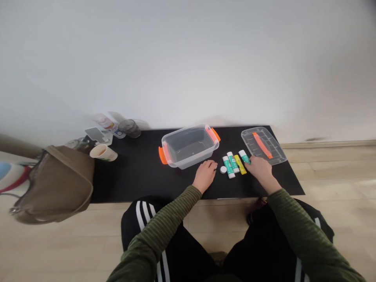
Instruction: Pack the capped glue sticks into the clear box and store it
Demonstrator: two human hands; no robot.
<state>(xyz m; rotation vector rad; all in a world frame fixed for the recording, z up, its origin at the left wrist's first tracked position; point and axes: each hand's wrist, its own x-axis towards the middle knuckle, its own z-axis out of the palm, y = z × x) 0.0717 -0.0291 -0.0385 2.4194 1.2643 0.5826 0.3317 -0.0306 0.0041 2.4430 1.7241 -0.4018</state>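
Toward the right of the black table, my right hand [260,170] has its fingers closed on a teal-and-white glue stick [243,155]. Left of it lie a yellow tube [240,164] and two more glue sticks, one [233,162] partly behind the other [228,167]. A round white cap [223,170] rests beside them. My left hand [205,175] is on the tabletop by the front of a clear plastic box [188,161], its fingers curled; a small pale thing shows at the fingertips, too small to name. The box is open, with orange latches.
The clear lid [277,158] with an orange handle lies at the table's right end. Leftward are a paper cup [103,152] of drink, a dark glass [130,128], a spray can [109,126], a white device [95,134] and a brown bag [63,184]. A wall stands behind.
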